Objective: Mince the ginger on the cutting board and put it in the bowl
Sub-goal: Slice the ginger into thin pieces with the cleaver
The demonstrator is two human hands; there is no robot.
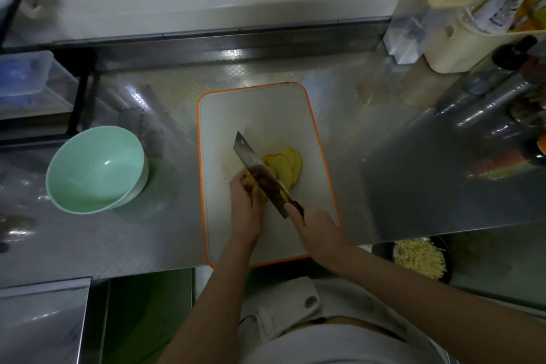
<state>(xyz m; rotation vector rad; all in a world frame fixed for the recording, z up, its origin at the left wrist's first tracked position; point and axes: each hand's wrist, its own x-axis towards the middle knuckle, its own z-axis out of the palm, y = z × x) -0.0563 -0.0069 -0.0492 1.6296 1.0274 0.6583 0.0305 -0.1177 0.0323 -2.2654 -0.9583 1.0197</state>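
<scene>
This is a kitchen, and a working one. A white cutting board (pixel 266 106) with an orange rim lies on an embossed stainless-steel counter (pixel 369 156), with yellow ginger slices (pixel 291 162) and a cleaver (pixel 257 174) on it. Left of the board stands a pale green bowl (pixel 97 162), and farther left are clear plastic drawers (pixel 26 80). Behind and right of the board are cream storage containers (pixel 449 47) and a dark-capped bottle (pixel 514 53). Below the board's right corner sits a dark dish of shredded food (pixel 419 260).

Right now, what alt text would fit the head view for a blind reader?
A right hand holds a cleaver over sliced ginger on a white cutting board, while the left hand grips the ginger. A green bowl stands at the left.
</scene>
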